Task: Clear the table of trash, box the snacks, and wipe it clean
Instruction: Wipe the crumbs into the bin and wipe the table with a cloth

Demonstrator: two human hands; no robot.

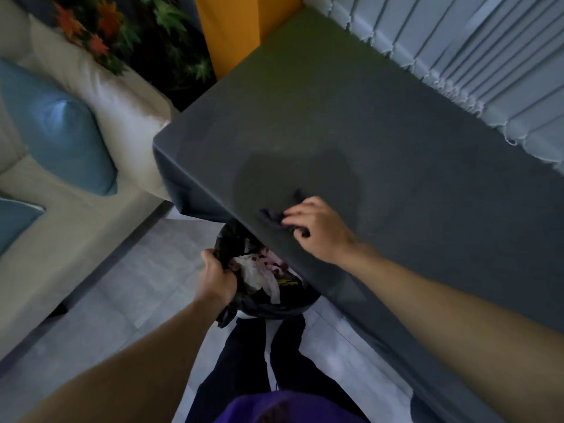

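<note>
A dark grey cloth-covered table fills the middle and right of the view. My right hand presses a small dark rag onto the tabletop near its front edge, fingers curled over it. Below that edge stands a trash bin lined with a black bag, with crumpled white paper and wrappers inside. My left hand grips the bag's rim on the bin's left side. The table's edge hides the far part of the bin.
A beige sofa with blue cushions stands at the left. A yellow post and plants are behind the table's far corner. Pale vertical blinds run along the table's right side. My legs stand on grey floor tiles.
</note>
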